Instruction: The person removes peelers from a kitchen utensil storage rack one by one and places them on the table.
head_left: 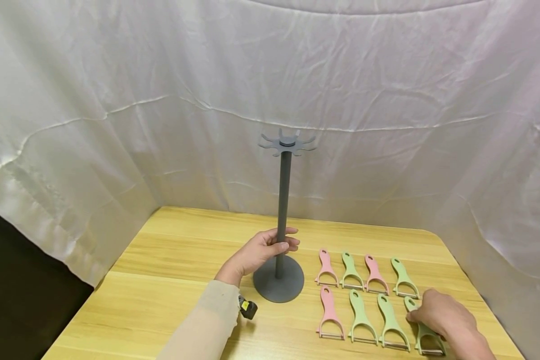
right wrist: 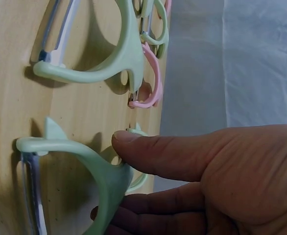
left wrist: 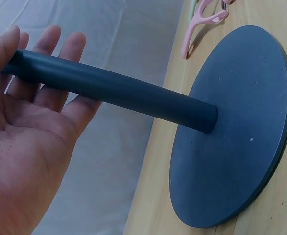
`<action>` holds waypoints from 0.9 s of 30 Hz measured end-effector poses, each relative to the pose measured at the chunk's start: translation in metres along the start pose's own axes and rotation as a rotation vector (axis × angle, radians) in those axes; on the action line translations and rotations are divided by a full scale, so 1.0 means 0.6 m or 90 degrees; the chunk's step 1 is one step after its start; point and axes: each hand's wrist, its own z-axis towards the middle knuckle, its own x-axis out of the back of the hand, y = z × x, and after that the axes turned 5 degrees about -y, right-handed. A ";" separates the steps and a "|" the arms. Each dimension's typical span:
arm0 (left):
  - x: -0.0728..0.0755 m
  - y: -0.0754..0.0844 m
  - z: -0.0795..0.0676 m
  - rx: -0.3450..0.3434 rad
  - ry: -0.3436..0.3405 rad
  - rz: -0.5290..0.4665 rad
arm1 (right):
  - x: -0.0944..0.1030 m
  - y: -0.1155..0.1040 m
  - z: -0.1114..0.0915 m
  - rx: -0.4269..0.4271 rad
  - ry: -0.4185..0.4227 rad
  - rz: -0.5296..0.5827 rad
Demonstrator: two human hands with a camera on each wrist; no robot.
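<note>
A dark grey stand (head_left: 284, 195) rises from a round base (head_left: 290, 287), with a ring of curved hooks (head_left: 306, 148) at its top. My left hand (head_left: 254, 252) holds the pole low down; in the left wrist view the thumb lies on one side of the pole and the fingers on the other. At the front right, my right hand (head_left: 447, 315) pinches a green peeler (right wrist: 107, 183) by its handle, thumb on one side and fingers on the other. The hand covers part of that handle in the head view.
Several other pink and green peelers lie in two rows right of the stand, among them a pink peeler (head_left: 328, 310) and a green peeler (head_left: 389, 320). Pale curtains (head_left: 364, 75) surround the wooden table (head_left: 162, 260). A small black device (head_left: 248, 309) sits at my left wrist.
</note>
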 end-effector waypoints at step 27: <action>-0.014 0.031 -0.027 0.011 0.092 0.159 | -0.021 -0.093 -0.036 0.085 0.349 0.075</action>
